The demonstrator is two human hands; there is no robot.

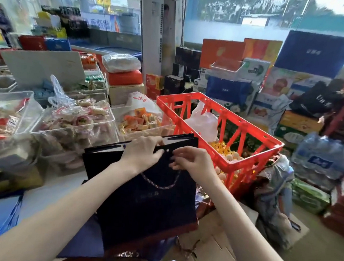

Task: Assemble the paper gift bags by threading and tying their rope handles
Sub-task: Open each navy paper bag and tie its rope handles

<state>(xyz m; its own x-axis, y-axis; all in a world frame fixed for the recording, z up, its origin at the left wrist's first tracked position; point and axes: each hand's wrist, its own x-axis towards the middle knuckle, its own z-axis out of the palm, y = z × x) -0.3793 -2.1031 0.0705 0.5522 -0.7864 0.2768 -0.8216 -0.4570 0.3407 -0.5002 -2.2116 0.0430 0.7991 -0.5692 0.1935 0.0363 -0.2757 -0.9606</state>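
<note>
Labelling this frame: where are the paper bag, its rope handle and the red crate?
paper bag (145, 207): head view, front panel.
rope handle (162, 186): head view, bottom of loop.
red crate (212, 152): head view, near rim.

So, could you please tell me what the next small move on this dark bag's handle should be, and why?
Probably feed the rope end through the punched hole in the bag's top edge. The right hand pinches the rope beside that hole, the left hand holds the navy bag at its rim, and the rope hangs in a loop down the front.
</note>
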